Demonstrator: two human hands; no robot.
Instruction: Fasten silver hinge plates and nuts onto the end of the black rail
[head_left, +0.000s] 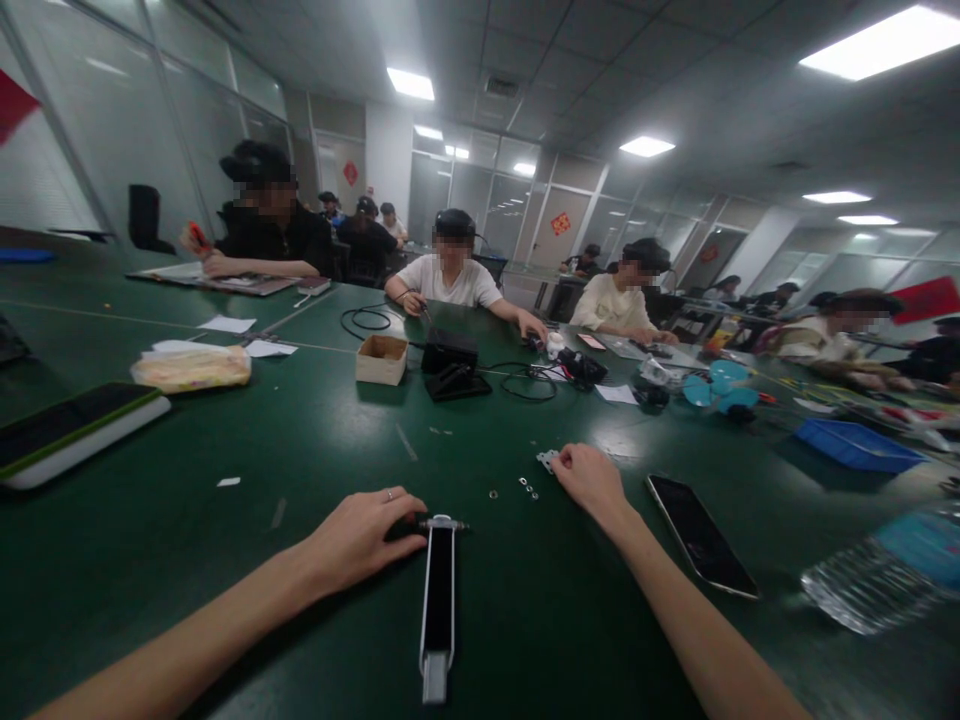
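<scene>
Two bare hands at work on the green table (525,640); the left hand (360,535) has thumb and forefinger either side of the left end of a crosspiece (447,522), though whether they grip it I cannot tell; that crosspiece tops a long black strip with pale edges (439,600), lying lengthwise between the forearms; over on the right, the right hand (594,482) is narrow, fingertips bunched at a small metal plate (546,460); between the hands lie tiny metal pieces (529,489); a phone (701,535) rests beside the right forearm, a clear bottle (855,580) beyond it.
</scene>
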